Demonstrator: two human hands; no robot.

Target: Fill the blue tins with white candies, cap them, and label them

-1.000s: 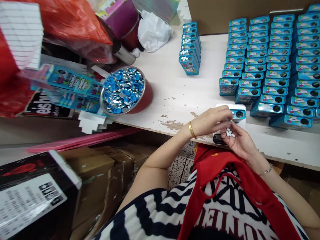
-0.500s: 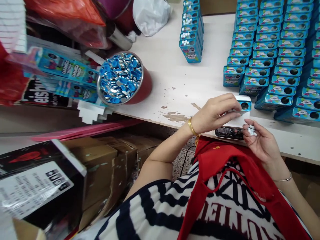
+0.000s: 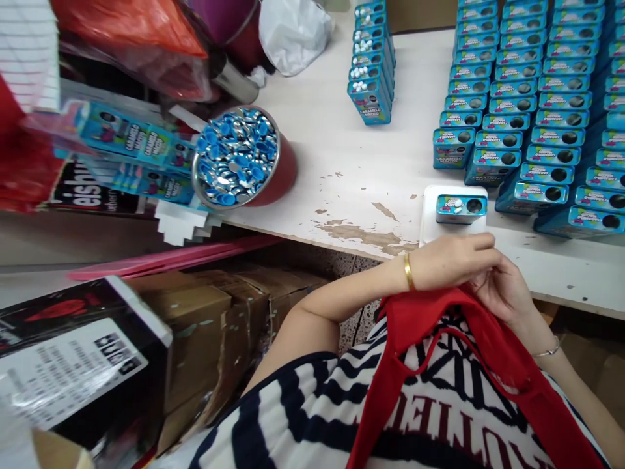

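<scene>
Tin (image 3: 461,211) stands on the scale (image 3: 430,229); hands (image 3: 449,262) meet, whether pinching anything I cannot tell.

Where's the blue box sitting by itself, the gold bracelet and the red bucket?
Blue box (image 3: 445,205): head view, on its printed top.
Gold bracelet (image 3: 408,271): head view, on its band.
Red bucket (image 3: 287,172): head view, on its outer wall.
</scene>
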